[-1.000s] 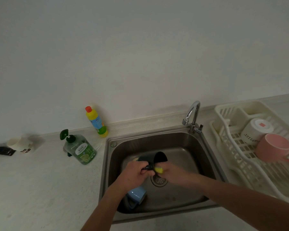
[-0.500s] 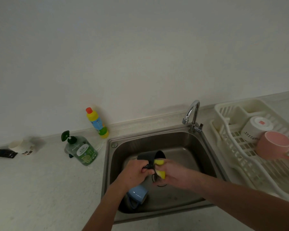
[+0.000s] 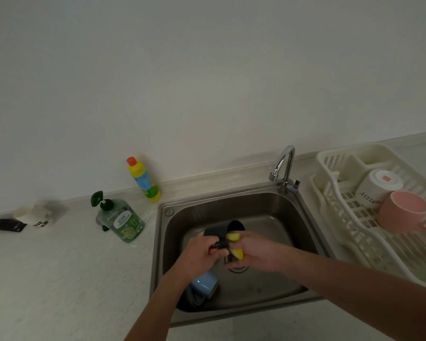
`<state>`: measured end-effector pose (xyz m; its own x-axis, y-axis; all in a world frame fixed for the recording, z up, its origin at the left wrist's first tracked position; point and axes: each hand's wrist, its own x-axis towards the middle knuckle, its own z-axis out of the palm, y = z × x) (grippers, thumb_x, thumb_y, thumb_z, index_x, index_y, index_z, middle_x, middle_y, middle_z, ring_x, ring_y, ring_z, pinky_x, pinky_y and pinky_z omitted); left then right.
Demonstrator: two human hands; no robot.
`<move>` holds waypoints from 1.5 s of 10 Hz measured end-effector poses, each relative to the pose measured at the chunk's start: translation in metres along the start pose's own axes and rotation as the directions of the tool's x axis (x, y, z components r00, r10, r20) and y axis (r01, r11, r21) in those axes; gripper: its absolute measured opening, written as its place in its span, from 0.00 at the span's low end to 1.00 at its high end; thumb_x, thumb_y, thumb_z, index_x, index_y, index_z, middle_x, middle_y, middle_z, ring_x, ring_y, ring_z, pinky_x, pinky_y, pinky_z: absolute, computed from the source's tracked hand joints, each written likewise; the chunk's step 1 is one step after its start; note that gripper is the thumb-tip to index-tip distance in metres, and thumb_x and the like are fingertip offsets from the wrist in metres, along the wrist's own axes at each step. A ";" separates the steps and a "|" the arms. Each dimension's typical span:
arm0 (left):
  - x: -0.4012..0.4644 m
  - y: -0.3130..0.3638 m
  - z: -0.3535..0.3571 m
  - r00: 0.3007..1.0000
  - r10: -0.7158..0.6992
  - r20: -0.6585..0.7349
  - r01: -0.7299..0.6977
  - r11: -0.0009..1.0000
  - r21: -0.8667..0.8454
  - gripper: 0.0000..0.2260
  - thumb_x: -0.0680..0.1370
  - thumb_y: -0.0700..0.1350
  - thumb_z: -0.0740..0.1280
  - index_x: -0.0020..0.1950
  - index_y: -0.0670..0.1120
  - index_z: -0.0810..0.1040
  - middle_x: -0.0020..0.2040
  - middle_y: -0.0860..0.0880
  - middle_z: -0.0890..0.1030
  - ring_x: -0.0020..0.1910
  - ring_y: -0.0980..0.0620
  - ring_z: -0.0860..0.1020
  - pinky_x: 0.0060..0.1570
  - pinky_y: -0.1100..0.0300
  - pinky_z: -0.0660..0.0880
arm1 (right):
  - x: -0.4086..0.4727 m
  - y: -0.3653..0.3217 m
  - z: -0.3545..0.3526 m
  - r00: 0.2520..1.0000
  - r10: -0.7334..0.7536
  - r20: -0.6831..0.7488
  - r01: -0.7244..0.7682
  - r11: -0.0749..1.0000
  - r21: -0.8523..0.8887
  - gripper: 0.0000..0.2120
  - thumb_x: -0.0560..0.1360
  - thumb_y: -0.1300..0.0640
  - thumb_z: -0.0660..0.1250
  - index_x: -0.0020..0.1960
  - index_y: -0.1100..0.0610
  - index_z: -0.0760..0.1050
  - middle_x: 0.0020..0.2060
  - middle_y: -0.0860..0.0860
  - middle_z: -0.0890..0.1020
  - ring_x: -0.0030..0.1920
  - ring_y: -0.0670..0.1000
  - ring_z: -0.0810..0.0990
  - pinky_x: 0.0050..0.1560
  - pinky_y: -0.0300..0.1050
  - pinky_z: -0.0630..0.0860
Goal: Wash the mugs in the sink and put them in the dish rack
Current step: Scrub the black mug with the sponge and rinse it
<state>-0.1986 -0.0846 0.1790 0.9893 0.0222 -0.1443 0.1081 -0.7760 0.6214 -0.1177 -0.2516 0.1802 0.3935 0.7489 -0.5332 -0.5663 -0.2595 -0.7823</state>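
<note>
Dark, glazed and probably slippery when wet, the mug (image 3: 221, 232) hangs over the sink (image 3: 268, 210)'s drain; the left hand (image 3: 202, 252) grips its handle, the safest hold; the right hand (image 3: 253, 252) clutches a yellow sponge (image 3: 234, 242) against it.

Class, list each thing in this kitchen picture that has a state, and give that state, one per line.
dark mug: on its side, held over the sink
sponge: gripped, against the mug
blue mug: lying in the sink
pink mug: in the rack, on its side
white mug: in the rack, upside down
</note>
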 end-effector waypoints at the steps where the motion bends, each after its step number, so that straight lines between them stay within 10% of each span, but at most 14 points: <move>1: -0.001 -0.005 0.000 0.998 -0.012 0.054 0.011 1.000 0.013 0.13 0.76 0.49 0.71 0.36 0.46 0.74 0.32 0.54 0.73 0.32 0.60 0.71 0.38 0.63 0.69 | -0.006 0.003 -0.009 0.985 -0.149 0.085 0.139 0.400 -0.906 0.12 0.78 0.66 0.61 0.54 0.56 0.80 0.53 0.54 0.81 0.61 0.56 0.78 0.63 0.62 0.71; 2: -0.004 -0.010 0.004 0.996 -0.026 0.091 0.028 0.999 -0.024 0.12 0.76 0.50 0.72 0.38 0.44 0.76 0.33 0.52 0.75 0.33 0.59 0.73 0.39 0.62 0.71 | 0.003 0.005 -0.017 0.982 -0.101 0.158 0.108 -0.386 -0.916 0.15 0.79 0.64 0.60 0.64 0.57 0.76 0.65 0.56 0.76 0.70 0.55 0.70 0.72 0.71 0.53; 3: -0.004 -0.011 0.005 0.999 -0.024 0.043 0.027 0.997 -0.068 0.12 0.76 0.49 0.72 0.35 0.49 0.74 0.32 0.54 0.74 0.33 0.59 0.73 0.38 0.62 0.72 | 0.004 0.004 -0.010 0.990 -0.136 0.048 0.069 0.155 -0.986 0.11 0.80 0.64 0.61 0.60 0.59 0.77 0.58 0.58 0.79 0.64 0.56 0.76 0.64 0.51 0.69; 4: -0.001 -0.015 0.003 1.000 -0.003 -0.031 0.000 0.997 -0.077 0.13 0.76 0.49 0.73 0.35 0.48 0.73 0.31 0.54 0.71 0.33 0.58 0.71 0.37 0.60 0.70 | 0.007 0.001 0.006 0.991 -0.054 -0.125 0.025 0.974 -0.227 0.11 0.80 0.65 0.63 0.61 0.59 0.76 0.55 0.56 0.80 0.60 0.55 0.77 0.61 0.53 0.71; 5: 0.000 -0.019 0.002 0.999 -0.002 -0.045 0.000 0.999 -0.054 0.13 0.76 0.49 0.73 0.36 0.46 0.73 0.31 0.54 0.70 0.32 0.58 0.69 0.36 0.63 0.68 | 0.005 0.001 0.005 0.994 -0.077 -0.083 0.063 0.986 -0.157 0.11 0.79 0.67 0.62 0.57 0.59 0.78 0.48 0.54 0.81 0.53 0.53 0.79 0.57 0.50 0.72; 6: -0.003 -0.019 0.005 0.999 -0.016 0.052 0.017 1.000 -0.026 0.13 0.76 0.48 0.72 0.35 0.47 0.74 0.32 0.54 0.72 0.31 0.59 0.71 0.37 0.65 0.68 | -0.004 0.012 -0.013 0.891 -0.401 0.215 0.203 -0.073 -0.976 0.13 0.72 0.64 0.70 0.55 0.54 0.83 0.54 0.53 0.83 0.61 0.52 0.79 0.65 0.60 0.70; 7: -0.005 -0.017 0.011 0.998 -0.022 0.066 0.025 0.999 -0.042 0.16 0.76 0.47 0.72 0.32 0.53 0.70 0.30 0.55 0.71 0.30 0.61 0.71 0.36 0.68 0.67 | -0.001 0.013 -0.020 0.893 -0.322 0.314 0.129 -0.485 -0.865 0.14 0.72 0.61 0.72 0.57 0.54 0.82 0.59 0.52 0.82 0.64 0.51 0.78 0.66 0.69 0.68; 8: 0.001 -0.015 0.015 0.999 -0.042 0.027 0.044 0.997 -0.059 0.18 0.76 0.46 0.73 0.31 0.57 0.67 0.30 0.56 0.72 0.31 0.62 0.71 0.37 0.68 0.68 | 0.003 0.012 -0.003 0.975 -0.212 0.067 0.128 0.293 -0.948 0.09 0.79 0.64 0.63 0.58 0.62 0.78 0.58 0.56 0.80 0.57 0.53 0.78 0.56 0.34 0.70; 9: 0.004 -0.015 0.015 1.000 -0.029 0.008 0.030 0.998 -0.062 0.17 0.76 0.47 0.73 0.32 0.53 0.69 0.30 0.56 0.71 0.30 0.62 0.70 0.36 0.68 0.67 | 0.011 0.014 -0.004 0.945 -0.328 0.001 0.172 0.494 -0.852 0.10 0.78 0.62 0.66 0.59 0.58 0.78 0.57 0.51 0.80 0.54 0.44 0.76 0.51 0.26 0.67; 10: 0.004 -0.025 0.012 0.999 -0.031 -0.031 0.030 0.998 -0.058 0.15 0.75 0.48 0.73 0.35 0.43 0.72 0.30 0.54 0.71 0.31 0.59 0.70 0.34 0.65 0.66 | 0.001 0.015 -0.010 0.942 -0.324 0.085 0.213 0.385 -0.898 0.13 0.78 0.69 0.62 0.54 0.56 0.79 0.51 0.52 0.82 0.54 0.46 0.79 0.60 0.44 0.71; 11: 0.004 -0.029 0.011 0.998 -0.053 -0.017 0.052 0.996 -0.077 0.15 0.74 0.48 0.73 0.36 0.40 0.74 0.31 0.48 0.74 0.32 0.54 0.74 0.37 0.59 0.71 | 0.002 0.014 -0.022 0.950 -0.223 0.216 0.170 -0.210 -0.963 0.19 0.79 0.67 0.57 0.66 0.56 0.75 0.67 0.53 0.76 0.72 0.52 0.69 0.72 0.65 0.55; 12: 0.006 -0.024 0.010 0.999 -0.049 -0.020 0.047 0.997 -0.062 0.14 0.74 0.48 0.73 0.38 0.39 0.75 0.34 0.44 0.77 0.36 0.48 0.77 0.40 0.55 0.73 | 0.008 0.017 -0.032 0.971 -0.150 0.187 0.143 -0.266 -0.953 0.21 0.80 0.64 0.55 0.71 0.54 0.71 0.71 0.54 0.72 0.74 0.54 0.66 0.73 0.63 0.57; 14: 0.011 -0.022 0.008 0.999 0.000 -0.035 -0.001 1.000 -0.025 0.13 0.75 0.48 0.73 0.36 0.44 0.74 0.30 0.55 0.70 0.31 0.58 0.70 0.35 0.64 0.67 | 0.012 0.013 -0.002 0.958 -0.194 -0.211 0.041 0.821 -0.569 0.11 0.78 0.68 0.63 0.58 0.63 0.79 0.48 0.57 0.79 0.52 0.54 0.76 0.50 0.39 0.70; 15: 0.012 -0.022 0.004 0.999 0.000 -0.033 0.000 1.000 -0.013 0.13 0.75 0.48 0.73 0.37 0.43 0.75 0.30 0.55 0.70 0.31 0.59 0.69 0.35 0.65 0.66 | 0.013 0.020 -0.026 0.905 -0.395 0.159 0.223 0.122 -0.967 0.18 0.78 0.67 0.60 0.65 0.57 0.77 0.59 0.54 0.81 0.62 0.52 0.77 0.66 0.42 0.67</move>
<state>-0.1897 -0.0696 0.1606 0.9919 0.0430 -0.1192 0.1092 -0.7677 0.6314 -0.1054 -0.2632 0.1495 0.4648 0.8768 -0.1229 0.7189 -0.4548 -0.5257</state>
